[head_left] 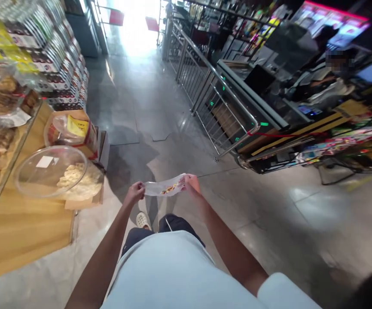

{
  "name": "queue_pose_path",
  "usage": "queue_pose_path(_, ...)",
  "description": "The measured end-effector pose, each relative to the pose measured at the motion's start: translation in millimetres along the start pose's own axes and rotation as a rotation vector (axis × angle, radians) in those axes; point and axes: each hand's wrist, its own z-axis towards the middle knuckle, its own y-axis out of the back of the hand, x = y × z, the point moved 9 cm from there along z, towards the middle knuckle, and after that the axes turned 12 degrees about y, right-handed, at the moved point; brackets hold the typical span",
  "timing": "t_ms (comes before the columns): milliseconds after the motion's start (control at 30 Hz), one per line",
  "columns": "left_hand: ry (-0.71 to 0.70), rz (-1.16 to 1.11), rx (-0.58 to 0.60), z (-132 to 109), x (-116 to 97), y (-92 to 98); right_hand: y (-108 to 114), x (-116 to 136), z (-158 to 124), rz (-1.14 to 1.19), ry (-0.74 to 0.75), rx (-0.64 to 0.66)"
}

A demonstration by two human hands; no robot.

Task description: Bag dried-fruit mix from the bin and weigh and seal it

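Although fingers wrap over both ends of the clear plastic bag (165,187), what sits inside is hard to make out beyond a small streak of orange-brown crumbs (169,189). The left hand (135,192) and the right hand (190,183) each grip one end, pulling the thin, creased bag out flat between them in front of the body, above the floor. Below the bag, a white clog (141,221) and dark shorts (141,237) show, partly cut off by a pale blue shirt (173,270). At 9 o'clock, near the left hand, a wooden table (21,244) holds a see-through round lid (49,171) over pale crumbly food (76,182). Beyond the lid sits a cardboard box with a yellow label (76,126), and stacked packets (53,64) rise at 10 o'clock, cut off by the top of the view. A polished stone floor (253,223) gives open room at 3 o'clock and runs ahead to a doorway (134,30) at 12 o'clock, washed out by glare. At 1 o'clock, a metal railing (211,86) runs beside a checkout counter (302,124), where a person (326,36) is hard to make out among dark clutter.
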Motion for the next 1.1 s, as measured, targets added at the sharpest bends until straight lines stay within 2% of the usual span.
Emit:
queue_pose_path(67,-0.013,-0.026,-0.002,36,-30,13.7,7,13,40,-0.084,0.033,-0.047)
queue_pose_path(167,-0.015,-0.064,-0.014,92,-77,37.8,11,35,109,-0.331,0.142,-0.071)
queue_pose_path(233,-0.010,-0.084,-0.023,132,-108,53.9,3,50,160,-0.494,0.233,-0.071)
queue_pose_path(300,0.000,-0.107,-0.028,172,-138,70.2,-13,56,215,-0.551,0.265,-0.046)
queue_pose_path(467,0.082,-0.214,-0.025,266,-208,116.0,-70,63,357,-0.412,0.165,0.086)
queue_pose_path(567,0.129,-0.237,-0.082,312,-246,150.6,-108,82,432,-0.283,0.117,0.186)
queue_pose_path(667,0.132,-0.332,-0.157,357,-281,188.9,-146,118,500,-0.182,0.117,0.263)
queue_pose_path(767,0.097,-0.436,-0.219,408,-314,230.9,-182,158,569,-0.066,0.098,0.276)
queue_pose_path(900,0.053,-0.518,-0.217,482,-360,291.4,-247,211,662,0.126,0.097,0.425)
queue_pose_path(1000,-0.005,-0.508,-0.187,541,-395,339.7,-293,249,734,0.103,0.172,0.486)
queue_pose_path(1100,-0.100,-0.374,-0.182,601,-429,385.9,-337,286,804,-0.007,0.244,0.446)
